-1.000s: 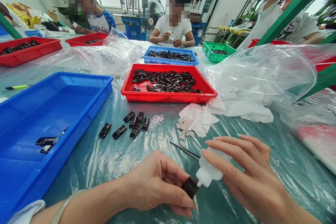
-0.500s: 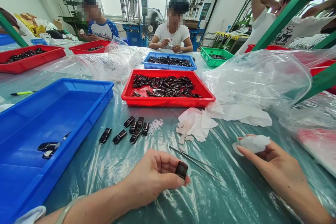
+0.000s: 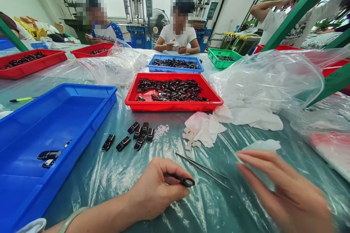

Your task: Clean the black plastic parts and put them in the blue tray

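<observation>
Left hand [image 3: 157, 189] has a closed pinch grip on a small black part [image 3: 186, 181], held just above the plastic-covered tabletop [image 3: 115, 171]. Right hand [image 3: 284, 193] hovers with fingers spread, grip empty, beside a white cloth wad [image 3: 264, 145]. Tweezers [image 3: 202, 170] lie between the hands; six loose black parts [image 3: 133, 136] sit beside the blue tray [image 3: 90, 116].

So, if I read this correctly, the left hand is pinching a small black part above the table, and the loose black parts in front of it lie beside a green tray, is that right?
Not quite: the tray is wrong. The head view shows the left hand pinching the small black part, but the loose black parts lie beside a blue tray and in front of a red tray. The green tray stands far back on the table.
</observation>
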`<action>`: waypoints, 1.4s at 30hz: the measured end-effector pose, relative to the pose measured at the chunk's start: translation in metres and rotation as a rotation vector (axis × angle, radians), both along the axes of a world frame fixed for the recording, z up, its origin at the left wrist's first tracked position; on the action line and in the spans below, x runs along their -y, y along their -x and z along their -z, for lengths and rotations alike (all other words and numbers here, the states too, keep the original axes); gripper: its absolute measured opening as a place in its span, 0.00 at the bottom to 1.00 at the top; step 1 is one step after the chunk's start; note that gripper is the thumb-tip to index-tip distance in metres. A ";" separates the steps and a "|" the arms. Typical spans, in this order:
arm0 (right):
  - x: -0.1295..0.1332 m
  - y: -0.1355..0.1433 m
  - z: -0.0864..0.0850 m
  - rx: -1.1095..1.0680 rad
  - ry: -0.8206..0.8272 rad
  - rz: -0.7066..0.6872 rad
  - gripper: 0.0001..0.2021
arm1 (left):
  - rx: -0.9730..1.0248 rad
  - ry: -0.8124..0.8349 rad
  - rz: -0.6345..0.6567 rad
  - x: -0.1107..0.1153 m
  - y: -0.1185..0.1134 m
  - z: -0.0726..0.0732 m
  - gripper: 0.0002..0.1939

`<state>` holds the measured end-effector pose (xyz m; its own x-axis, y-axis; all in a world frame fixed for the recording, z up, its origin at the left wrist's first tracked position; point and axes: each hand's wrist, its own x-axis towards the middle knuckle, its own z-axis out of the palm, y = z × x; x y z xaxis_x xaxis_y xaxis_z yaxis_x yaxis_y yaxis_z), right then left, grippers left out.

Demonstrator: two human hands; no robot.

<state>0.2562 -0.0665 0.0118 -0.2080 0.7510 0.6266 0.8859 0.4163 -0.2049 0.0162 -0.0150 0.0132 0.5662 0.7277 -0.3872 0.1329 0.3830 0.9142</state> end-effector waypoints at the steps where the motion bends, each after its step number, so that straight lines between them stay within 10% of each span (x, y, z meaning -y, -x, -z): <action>1: -0.006 0.009 -0.003 -0.005 0.090 -0.113 0.10 | 0.007 -0.031 -0.007 0.000 0.000 0.001 0.09; 13: -0.057 0.057 0.004 0.203 0.501 -0.301 0.11 | 0.041 0.125 0.005 -0.007 0.002 0.004 0.11; 25: -0.048 0.046 0.006 -0.074 0.459 -0.234 0.07 | 0.005 0.121 0.036 -0.006 0.000 0.006 0.10; 32: -0.031 0.055 -0.010 -0.509 0.607 -0.454 0.08 | -0.033 0.005 0.068 -0.002 0.001 0.014 0.10; 42: -0.022 0.067 -0.003 -0.487 0.457 -0.530 0.14 | 0.033 -0.108 0.179 -0.003 0.003 0.010 0.08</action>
<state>0.1896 -0.0450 0.0152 -0.3889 0.8316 0.3965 0.3670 0.5346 -0.7613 0.0133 -0.0125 0.0036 0.7014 0.6505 -0.2915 0.1593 0.2555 0.9536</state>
